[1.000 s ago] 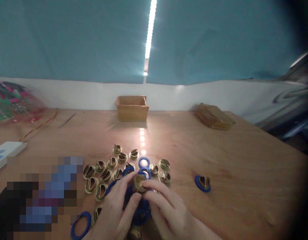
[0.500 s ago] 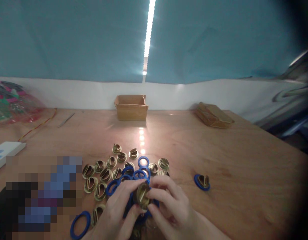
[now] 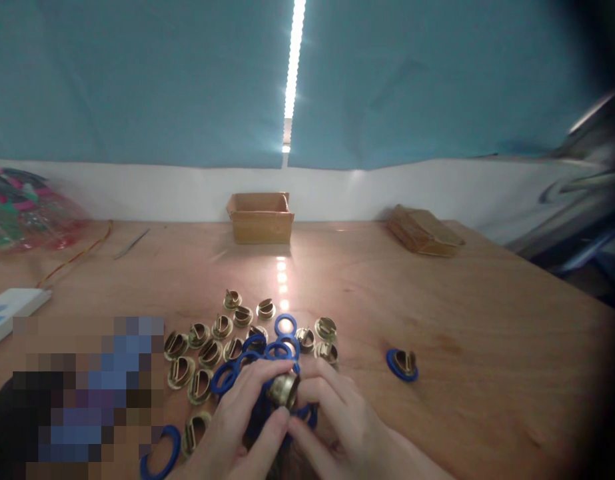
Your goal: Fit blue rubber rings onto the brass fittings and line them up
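A brass-coloured round metal fitting (image 3: 283, 389) is pinched between my two hands, its rounded side showing. My left hand (image 3: 244, 417) grips it from the left with thumb and fingers. From the other side, my right hand (image 3: 340, 413) closes its bent fingers and thumb on the same piece. Blue rings (image 3: 286, 325) lie in a heap behind and beneath the hands, partly hidden by them. Several similar brass fittings (image 3: 210, 352) with a crossbar in each are spread over the table left of and behind the heap. Another fitting (image 3: 404, 363) sits in a blue ring at the right.
On the wooden table (image 3: 487, 373) an open cardboard box (image 3: 262, 228) stands at the back, with a brown cardboard packet (image 3: 424, 231) to its right. A white power strip (image 3: 14, 313), a wire (image 3: 82, 253) and plastic-wrapped items (image 3: 27, 210) are on the left. Near-left, a separate blue ring (image 3: 161, 453) lies flat.
The held fitting has been turned, so its rounded side shows where its slotted side with the crossbar was. My fingers have shifted slightly around it.
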The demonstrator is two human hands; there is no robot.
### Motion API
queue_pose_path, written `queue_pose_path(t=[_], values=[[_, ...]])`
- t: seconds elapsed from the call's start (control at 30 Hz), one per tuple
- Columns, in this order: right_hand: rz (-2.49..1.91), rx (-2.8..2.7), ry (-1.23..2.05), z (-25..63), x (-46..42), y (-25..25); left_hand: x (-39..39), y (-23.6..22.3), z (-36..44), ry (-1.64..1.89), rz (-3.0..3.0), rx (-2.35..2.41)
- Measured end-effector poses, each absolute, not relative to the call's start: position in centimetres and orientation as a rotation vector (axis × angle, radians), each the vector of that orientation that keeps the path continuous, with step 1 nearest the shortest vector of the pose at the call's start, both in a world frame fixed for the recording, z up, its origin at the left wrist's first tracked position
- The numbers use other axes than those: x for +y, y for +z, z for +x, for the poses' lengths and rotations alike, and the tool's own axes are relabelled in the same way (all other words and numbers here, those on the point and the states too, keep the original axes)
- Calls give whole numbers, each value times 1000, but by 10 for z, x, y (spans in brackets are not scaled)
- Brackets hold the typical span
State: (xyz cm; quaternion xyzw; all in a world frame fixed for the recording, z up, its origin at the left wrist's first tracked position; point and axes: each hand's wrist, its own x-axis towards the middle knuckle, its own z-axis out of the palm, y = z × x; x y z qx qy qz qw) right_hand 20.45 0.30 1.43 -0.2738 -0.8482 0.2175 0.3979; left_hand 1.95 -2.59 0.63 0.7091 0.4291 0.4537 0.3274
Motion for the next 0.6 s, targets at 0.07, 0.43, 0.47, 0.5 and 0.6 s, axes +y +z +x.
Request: queue_pose_path(t=[0.07,0.43,0.47,0.5,0.6], values=[[-699,-2123,565,204,3,14,-24,3,18,1181,1886,1100],[-784,-2140,722,207,4,8,-24,2,19,1171,1889,1086],[-793,-2141,749,207,3,7,-24,3,19,1172,1889,1088],[-801,-2140,778,207,3,7,-25,3,18,1175,1890,1089],[-823,-2138,873,206,1,6,-25,3,18,1181,1897,1090]])
